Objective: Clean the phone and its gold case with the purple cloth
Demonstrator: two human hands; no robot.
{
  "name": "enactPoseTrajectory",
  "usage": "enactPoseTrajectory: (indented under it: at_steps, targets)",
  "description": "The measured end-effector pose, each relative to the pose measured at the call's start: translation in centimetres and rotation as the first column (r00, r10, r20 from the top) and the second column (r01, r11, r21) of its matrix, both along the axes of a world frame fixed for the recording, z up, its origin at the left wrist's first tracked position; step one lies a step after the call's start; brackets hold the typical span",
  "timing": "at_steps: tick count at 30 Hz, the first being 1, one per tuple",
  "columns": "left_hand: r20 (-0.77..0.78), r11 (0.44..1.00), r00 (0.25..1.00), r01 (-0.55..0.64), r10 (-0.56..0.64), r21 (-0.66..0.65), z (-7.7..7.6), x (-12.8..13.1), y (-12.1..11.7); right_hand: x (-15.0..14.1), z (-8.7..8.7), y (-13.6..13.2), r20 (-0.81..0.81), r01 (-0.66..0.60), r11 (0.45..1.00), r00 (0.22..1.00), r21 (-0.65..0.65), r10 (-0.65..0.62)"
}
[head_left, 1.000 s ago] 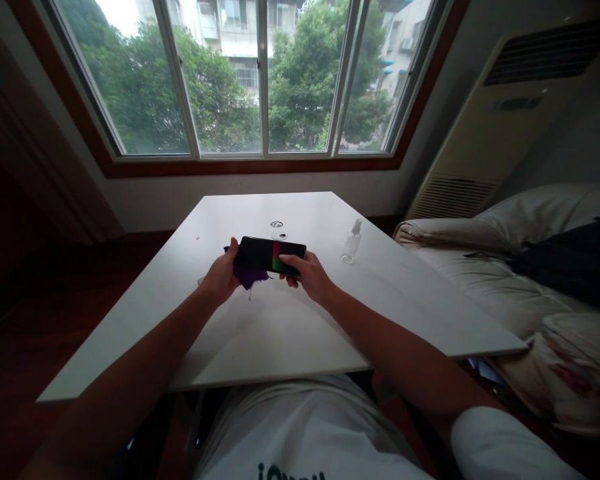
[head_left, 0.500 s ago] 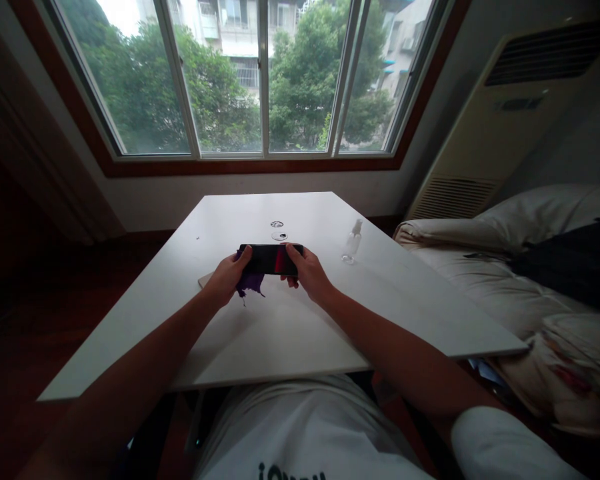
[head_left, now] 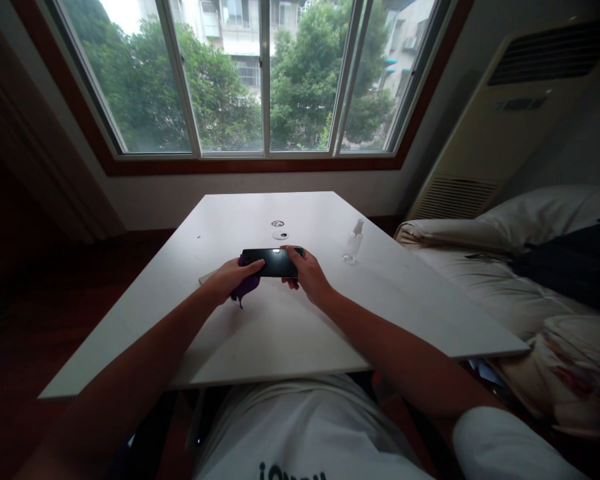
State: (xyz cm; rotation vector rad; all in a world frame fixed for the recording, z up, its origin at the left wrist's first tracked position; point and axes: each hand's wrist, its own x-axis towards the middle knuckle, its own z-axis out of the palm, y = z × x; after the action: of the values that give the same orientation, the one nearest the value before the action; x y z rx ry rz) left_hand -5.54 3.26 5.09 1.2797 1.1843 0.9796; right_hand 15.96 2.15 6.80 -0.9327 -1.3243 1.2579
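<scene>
A black phone (head_left: 275, 262) lies lengthwise between my two hands, low over the white table (head_left: 280, 320). My left hand (head_left: 227, 280) grips its left end, thumb laid on the screen, with a purple cloth (head_left: 246, 287) bunched under the fingers. My right hand (head_left: 307, 275) holds the right end, fingers curled round the edge. The phone's screen is dark and reflects the window light.
A small clear spray bottle (head_left: 353, 242) stands right of the phone. Two small round items (head_left: 279, 229) lie beyond it. A bed with pillows (head_left: 510, 267) and a dark bag (head_left: 575, 260) is at the right, an air conditioner unit (head_left: 510, 113) behind it.
The phone has tilted flatter and come down toward the table; its coloured screen glow is gone. My left thumb has slid further onto the screen, and the cloth is tucked more under the hand.
</scene>
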Motion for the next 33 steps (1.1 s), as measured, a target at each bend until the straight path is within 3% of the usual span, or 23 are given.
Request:
enactPoseTrajectory:
  at_steps: [8, 23, 33]
  targets:
    - [0.118, 0.999, 0.993, 0.035, -0.032, -0.022, 0.9, -0.3, -0.2, 0.1, -0.1, 0.5, -0.029, -0.001, 0.998, 1.000, -0.056, -0.001]
    - [0.274, 0.959, 0.923, 0.282, -0.268, -0.010, 1.8, -2.5, -0.8, 0.6, -0.1, 0.4, -0.056, 0.015, 1.000, 0.998, -0.021, -0.016]
    - [0.381, 0.972, 0.915, 0.194, -0.132, -0.129, 1.8, -1.8, -0.7, 1.1, -0.4, 1.6, -0.095, 0.026, 0.995, 0.995, -0.100, -0.036]
